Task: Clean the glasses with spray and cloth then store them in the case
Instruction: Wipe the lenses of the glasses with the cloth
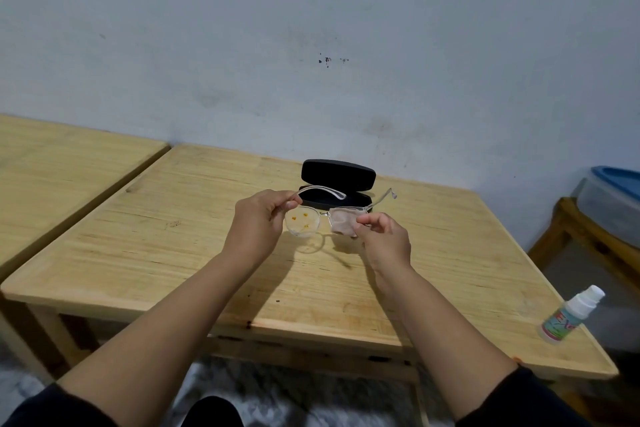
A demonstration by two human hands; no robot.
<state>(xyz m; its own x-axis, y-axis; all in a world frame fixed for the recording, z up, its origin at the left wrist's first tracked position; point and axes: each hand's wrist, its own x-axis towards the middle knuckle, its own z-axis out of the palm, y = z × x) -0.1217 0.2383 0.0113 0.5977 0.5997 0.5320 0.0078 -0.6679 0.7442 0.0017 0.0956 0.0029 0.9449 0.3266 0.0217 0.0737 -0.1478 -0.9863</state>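
Clear-framed glasses (303,222) hang in the air above the wooden table (173,236), temples unfolded and pointing away from me. My left hand (258,220) pinches the frame at its left hinge. The left lens carries small orange spots. My right hand (382,236) presses a pinkish-grey cloth (343,218) over the right lens, which the cloth hides. Behind the glasses a black case (337,175) stands open on the table. A small white spray bottle (571,315) with a green and red label stands near the table's right front corner, away from both hands.
A second wooden table (62,170) adjoins on the left. At the right, a clear plastic box with a blue lid (613,198) rests on a wooden stand. A grey wall rises close behind the table.
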